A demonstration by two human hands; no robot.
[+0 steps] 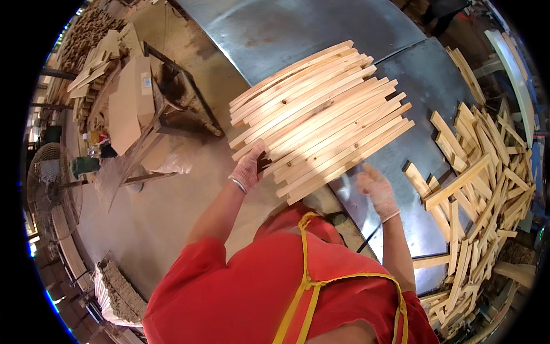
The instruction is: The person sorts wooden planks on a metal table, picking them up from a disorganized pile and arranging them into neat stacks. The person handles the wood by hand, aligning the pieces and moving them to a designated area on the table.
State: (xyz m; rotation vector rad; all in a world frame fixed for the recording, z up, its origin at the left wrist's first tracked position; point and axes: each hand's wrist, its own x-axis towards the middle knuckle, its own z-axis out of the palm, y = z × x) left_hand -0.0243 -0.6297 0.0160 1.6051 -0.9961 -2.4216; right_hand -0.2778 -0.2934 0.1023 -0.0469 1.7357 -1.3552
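Observation:
A thick armful of pale wooden slats (321, 117) is held up in front of me, fanned out and slanting up to the right. My left hand (247, 167), in a pinkish knit glove, grips the bundle's lower left end. My right hand (377, 189), gloved the same way, hovers just under the bundle's lower right edge with fingers apart, holding nothing. Below the slats lies a grey sheet-metal table (424, 86). I wear a red shirt and a yellow-strapped apron.
A loose heap of short wooden pieces (487, 172) covers the table's right side. To the left stand a metal-frame stand with cardboard boxes (134, 97), a floor fan (51, 189) and stacked wood (86, 40). Another stack of wood (120, 289) sits at the lower left on the concrete floor.

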